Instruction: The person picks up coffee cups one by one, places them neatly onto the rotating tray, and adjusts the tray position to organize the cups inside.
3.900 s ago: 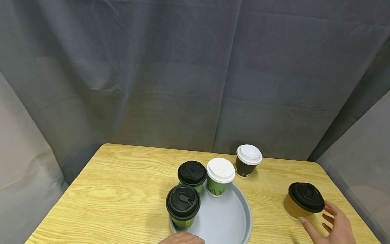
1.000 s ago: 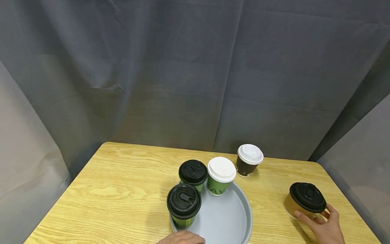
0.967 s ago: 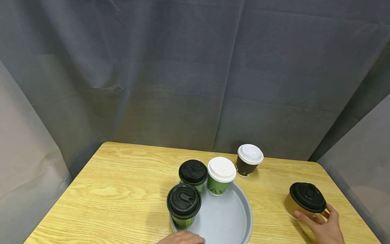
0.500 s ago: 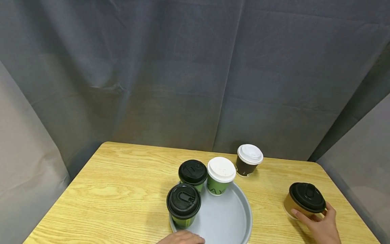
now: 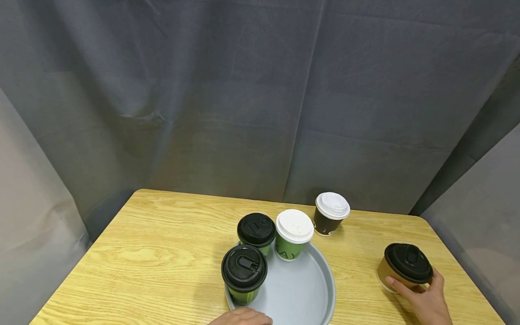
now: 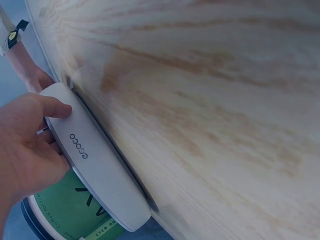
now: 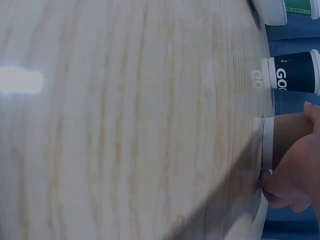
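Note:
A round grey tray [image 5: 302, 289] lies near the table's front, and my left hand [image 5: 243, 317] grips its near rim, thumb on the outer wall in the left wrist view. On the tray stand a green paper cup with a black lid [image 5: 244, 271], another black-lidded green cup [image 5: 257, 231] behind it, and a green cup with a white lid [image 5: 294, 230]. At the right, my right hand [image 5: 426, 300] grips a short brown paper cup with a black lid [image 5: 408, 264], thumb on its near side, fingers round the right. The cup's base [image 7: 268, 145] rests on the table.
A dark paper cup with a white lid [image 5: 331, 214] stands behind the tray, near the back edge of the wooden table [image 5: 154, 257]. Grey curtains [image 5: 227, 99] hang behind and on both sides.
My right hand has closed in on the brown cup; its thumb has slid left along the cup's side. The left hand, the tray and the other cups have stayed put.

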Tool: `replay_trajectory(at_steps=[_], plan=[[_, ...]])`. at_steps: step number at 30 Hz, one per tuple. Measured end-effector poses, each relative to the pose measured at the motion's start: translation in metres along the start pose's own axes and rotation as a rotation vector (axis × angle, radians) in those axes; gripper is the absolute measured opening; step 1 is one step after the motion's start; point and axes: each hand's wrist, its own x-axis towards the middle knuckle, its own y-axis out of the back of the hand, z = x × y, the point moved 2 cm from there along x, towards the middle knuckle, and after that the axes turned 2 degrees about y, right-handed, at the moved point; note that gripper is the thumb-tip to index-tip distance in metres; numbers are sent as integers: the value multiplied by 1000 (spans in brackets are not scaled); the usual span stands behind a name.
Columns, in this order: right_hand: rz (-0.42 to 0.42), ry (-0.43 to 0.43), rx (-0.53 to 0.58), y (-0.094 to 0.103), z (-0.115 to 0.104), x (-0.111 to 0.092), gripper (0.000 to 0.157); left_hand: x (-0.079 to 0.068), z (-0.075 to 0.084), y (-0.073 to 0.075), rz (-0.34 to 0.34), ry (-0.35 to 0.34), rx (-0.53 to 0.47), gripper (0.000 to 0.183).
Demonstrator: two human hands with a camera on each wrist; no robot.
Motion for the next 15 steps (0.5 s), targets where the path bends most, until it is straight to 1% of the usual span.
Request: replay_trajectory(at_steps=[6,11,15], plan=[[0,8,-53,-2,-1,1,121,1,0,1,-5,4,-16,23],[-14,18,-47,-4,-2,2,120,1,1,2,-11,9,-24,23],[-31,59,-43,-5,-2,3,117,1,0,2,-11,6,-20,23]])
